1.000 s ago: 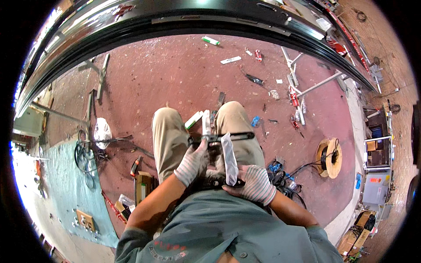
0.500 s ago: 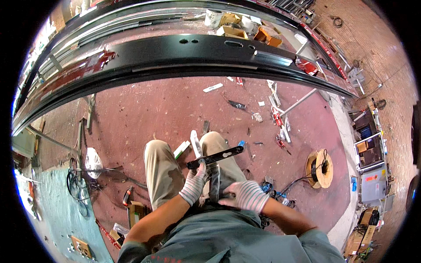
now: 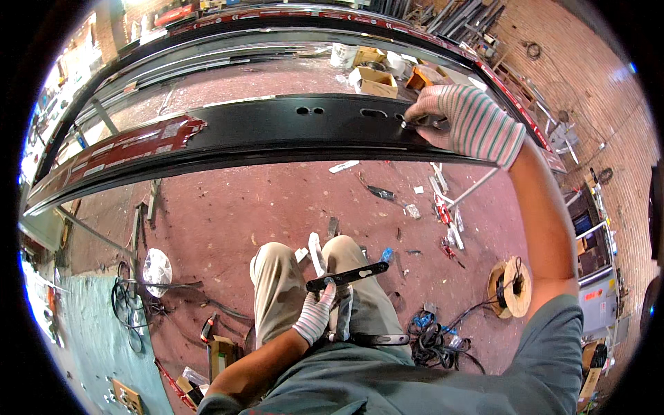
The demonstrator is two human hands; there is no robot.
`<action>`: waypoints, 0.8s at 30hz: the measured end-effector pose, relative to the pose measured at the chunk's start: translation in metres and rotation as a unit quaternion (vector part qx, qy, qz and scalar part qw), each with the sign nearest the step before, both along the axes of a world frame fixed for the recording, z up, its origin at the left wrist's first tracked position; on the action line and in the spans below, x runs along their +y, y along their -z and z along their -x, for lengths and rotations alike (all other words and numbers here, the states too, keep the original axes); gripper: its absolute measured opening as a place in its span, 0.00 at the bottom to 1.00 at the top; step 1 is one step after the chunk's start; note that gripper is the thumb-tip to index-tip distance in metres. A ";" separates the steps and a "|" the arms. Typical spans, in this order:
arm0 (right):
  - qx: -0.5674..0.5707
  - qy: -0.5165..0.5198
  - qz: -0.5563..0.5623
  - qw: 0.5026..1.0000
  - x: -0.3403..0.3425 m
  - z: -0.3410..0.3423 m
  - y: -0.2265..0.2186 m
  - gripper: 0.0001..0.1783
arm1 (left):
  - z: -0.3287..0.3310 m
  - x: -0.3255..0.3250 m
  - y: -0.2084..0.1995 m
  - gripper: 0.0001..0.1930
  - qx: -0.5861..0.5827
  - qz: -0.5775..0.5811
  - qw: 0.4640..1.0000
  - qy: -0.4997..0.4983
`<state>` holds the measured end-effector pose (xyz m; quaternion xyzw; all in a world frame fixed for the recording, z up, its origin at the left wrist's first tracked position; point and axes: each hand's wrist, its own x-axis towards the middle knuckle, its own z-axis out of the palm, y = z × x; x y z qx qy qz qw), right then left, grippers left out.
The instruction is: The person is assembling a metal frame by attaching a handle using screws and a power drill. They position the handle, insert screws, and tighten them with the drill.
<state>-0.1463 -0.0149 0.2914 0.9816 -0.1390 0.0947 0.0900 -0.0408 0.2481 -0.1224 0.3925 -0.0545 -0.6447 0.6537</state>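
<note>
Fingers of the right hand pinch a small fitting at the black panel; left hand grips a black handle plate; fitting underway; aligning it seems next.

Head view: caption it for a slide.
Gloved right hand reaches to holes in a black door panel; left hand holds a black handle plate at the lap.

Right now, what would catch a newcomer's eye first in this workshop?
The long black metal panel curving across the top, with the gloved right hand pressing a small part against it near its holes. Lower down, the gloved left hand holds a black handle plate over the lap, above a red floor strewn with scraps.
</note>
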 end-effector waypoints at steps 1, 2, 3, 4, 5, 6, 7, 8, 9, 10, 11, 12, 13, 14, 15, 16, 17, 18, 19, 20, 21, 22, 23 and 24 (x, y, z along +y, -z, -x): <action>0.033 0.003 -0.028 0.999 -0.002 -0.004 -0.006 0.14 | -0.001 -0.002 -0.002 0.15 -0.004 -0.011 1.000 0.001; 0.052 0.007 -0.031 0.998 -0.001 -0.009 -0.009 0.13 | -0.003 -0.001 -0.001 0.15 -0.011 -0.027 1.000 -0.001; 0.058 0.004 -0.040 0.998 -0.003 -0.013 -0.009 0.12 | -0.005 0.000 -0.001 0.15 -0.018 -0.042 0.999 -0.004; 0.064 0.002 -0.048 0.997 -0.006 -0.016 -0.009 0.12 | -0.007 0.001 0.000 0.15 -0.022 -0.040 0.999 -0.005; 0.072 0.005 -0.056 0.996 -0.007 -0.018 -0.010 0.11 | -0.008 0.000 0.003 0.15 -0.025 -0.037 0.999 -0.003; 0.081 0.009 -0.069 0.994 -0.007 -0.019 -0.014 0.10 | -0.009 -0.001 0.005 0.15 -0.029 -0.033 0.999 0.001; 0.081 0.019 -0.075 0.994 -0.004 -0.020 -0.018 0.10 | -0.009 -0.001 0.008 0.15 -0.032 -0.029 0.999 0.005; 0.078 0.025 -0.084 0.993 -0.001 -0.023 -0.019 0.10 | -0.012 0.000 0.003 0.15 -0.039 -0.044 0.998 0.005; 0.075 0.032 -0.092 0.992 0.002 -0.026 -0.022 0.10 | -0.015 0.001 -0.002 0.16 -0.046 -0.058 0.997 0.005; 0.082 0.009 -0.090 0.993 0.004 -0.029 -0.030 0.11 | -0.017 0.002 -0.007 0.16 -0.053 -0.072 0.996 0.005; 0.057 0.029 -0.123 0.990 0.006 -0.031 -0.034 0.11 | -0.020 0.002 -0.009 0.16 -0.031 -0.073 0.997 -0.001; 0.047 0.028 -0.109 0.992 0.007 -0.036 -0.041 0.11 | -0.024 0.003 -0.011 0.16 -0.008 -0.075 0.997 -0.009; 0.038 0.026 -0.097 0.994 0.006 -0.041 -0.048 0.11 | -0.027 0.004 -0.011 0.16 0.014 -0.077 0.997 -0.017; -0.005 -0.016 -0.104 0.994 0.003 -0.042 -0.058 0.11 | -0.026 0.001 0.010 0.16 0.024 -0.073 0.997 -0.032; -0.048 -0.057 -0.113 0.991 -0.002 -0.041 -0.064 0.12 | -0.025 0.000 0.011 0.16 0.023 -0.070 0.997 -0.034; -0.065 -0.088 -0.190 0.976 -0.005 -0.043 -0.070 0.15 | -0.024 -0.002 0.013 0.17 0.021 -0.066 0.997 -0.036; -0.083 -0.084 -0.196 0.973 -0.011 -0.047 -0.070 0.13 | -0.025 -0.005 0.008 0.17 0.018 -0.063 0.997 -0.039; -0.101 -0.080 -0.202 0.971 -0.017 -0.054 -0.067 0.12 | -0.026 -0.006 0.003 0.18 0.035 -0.056 0.997 -0.024; -0.118 -0.075 -0.207 0.968 -0.020 -0.060 -0.063 0.11 | -0.027 -0.008 -0.003 0.17 -0.004 -0.066 0.997 -0.024; -0.153 -0.105 -0.196 0.963 -0.016 -0.068 -0.054 0.10 | -0.030 -0.010 -0.015 0.17 -0.044 -0.076 0.996 -0.026; -0.159 -0.113 -0.202 0.960 -0.016 -0.076 -0.048 0.11 | -0.033 -0.012 -0.034 0.17 -0.086 -0.087 0.992 -0.029; -0.165 -0.121 -0.208 0.956 -0.015 -0.084 -0.043 0.12 | -0.038 -0.014 -0.054 0.17 -0.062 -0.076 0.995 -0.029; -0.169 -0.134 -0.216 0.952 -0.011 -0.098 -0.039 0.12 | -0.044 -0.018 -0.059 0.17 -0.109 -0.076 0.989 -0.056; -0.163 -0.130 -0.234 0.950 0.007 -0.106 -0.040 0.13 | -0.052 -0.022 -0.057 0.17 -0.139 -0.058 0.987 -0.065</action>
